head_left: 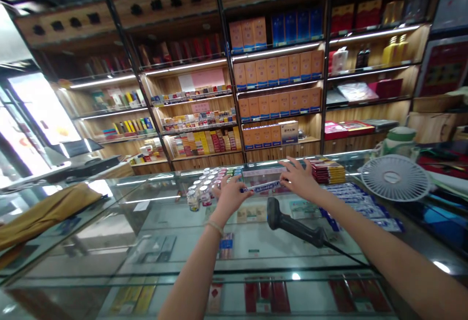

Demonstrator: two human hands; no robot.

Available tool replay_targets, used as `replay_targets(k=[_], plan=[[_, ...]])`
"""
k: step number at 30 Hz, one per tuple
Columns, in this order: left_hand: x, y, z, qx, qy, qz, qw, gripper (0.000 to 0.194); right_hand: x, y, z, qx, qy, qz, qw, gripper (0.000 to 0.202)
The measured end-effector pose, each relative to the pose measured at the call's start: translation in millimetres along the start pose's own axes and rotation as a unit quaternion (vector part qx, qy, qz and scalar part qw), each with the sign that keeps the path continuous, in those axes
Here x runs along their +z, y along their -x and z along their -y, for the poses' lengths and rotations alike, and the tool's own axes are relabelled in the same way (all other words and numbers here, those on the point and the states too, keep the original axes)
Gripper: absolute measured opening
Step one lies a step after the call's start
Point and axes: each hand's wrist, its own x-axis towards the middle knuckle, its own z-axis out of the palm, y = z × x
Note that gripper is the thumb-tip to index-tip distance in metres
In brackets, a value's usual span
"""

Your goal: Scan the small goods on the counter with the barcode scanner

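A narrow blue and white packet [263, 187] is stretched between my two hands above the glass counter. My left hand [231, 193] pinches its left end, beside a group of small jars [204, 193]. At the other end, my right hand [298, 178] holds the packet between thumb and finger, the other fingers raised. A stack of red and yellow packets [328, 171] stands just right of that hand. Several blue and white packets [360, 203] lie spread near my right forearm. Below the held packet, a black handheld scanner [292, 226] rests on the glass.
The glass counter [190, 256] has goods displayed beneath it. A white round fan [395, 178] and a green-lidded container [401, 135] are at the right. Brown cloth [47, 211] lies at the left. Lit shelves with boxes [280, 69] line the back wall.
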Motion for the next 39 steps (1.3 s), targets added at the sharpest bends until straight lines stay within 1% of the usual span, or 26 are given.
replay_targets(k=[3, 6, 9, 12, 17, 19, 22, 26, 29, 33, 35, 39], plan=[[16.1, -15, -9, 0.01, 0.009, -0.012, 1.0, 0.02, 7, 6, -18, 0.017, 0.004, -0.013, 1.0, 0.015], [28.1, -29, -15, 0.029, 0.012, -0.017, 0.999, 0.019, 15, 10, -32, 0.03, 0.015, -0.025, 0.999, 0.013], [34.3, -41, -20, 0.039, 0.009, -0.019, 0.999, 0.019, 23, 10, -41, 0.034, 0.03, -0.048, 0.998, 0.012], [38.4, -47, -24, 0.037, 0.011, -0.023, 0.999, 0.018, 31, 10, -46, 0.036, 0.043, -0.08, 0.995, 0.011], [50.3, -41, -25, 0.036, 0.015, -0.048, 0.998, 0.012, 43, 15, -47, 0.022, 0.069, -0.135, 0.988, 0.008], [54.9, -36, -25, 0.035, 0.006, -0.066, 0.997, 0.011, 47, 19, -46, 0.018, 0.07, -0.143, 0.987, 0.007], [57.4, -30, -24, 0.042, -0.013, -0.078, 0.996, 0.01, 50, 24, -44, 0.008, 0.068, -0.138, 0.988, 0.007], [55.3, -26, -26, 0.04, -0.017, -0.064, 0.997, 0.012, 49, 28, -42, -0.006, 0.065, -0.143, 0.988, 0.011], [54.7, -24, -27, 0.044, -0.015, -0.049, 0.998, 0.013, 48, 30, -40, -0.02, 0.066, -0.152, 0.986, 0.02], [55.7, -23, -32, 0.046, -0.011, -0.043, 0.998, 0.014, 50, 32, -38, -0.042, 0.071, -0.149, 0.985, 0.027], [56.0, -23, -34, 0.046, -0.005, -0.038, 0.998, 0.015, 51, 32, -37, -0.049, 0.074, -0.15, 0.985, 0.028], [56.5, -22, -37, 0.052, 0.005, -0.028, 0.998, 0.017, 50, 33, -37, -0.051, 0.08, -0.157, 0.983, 0.022]])
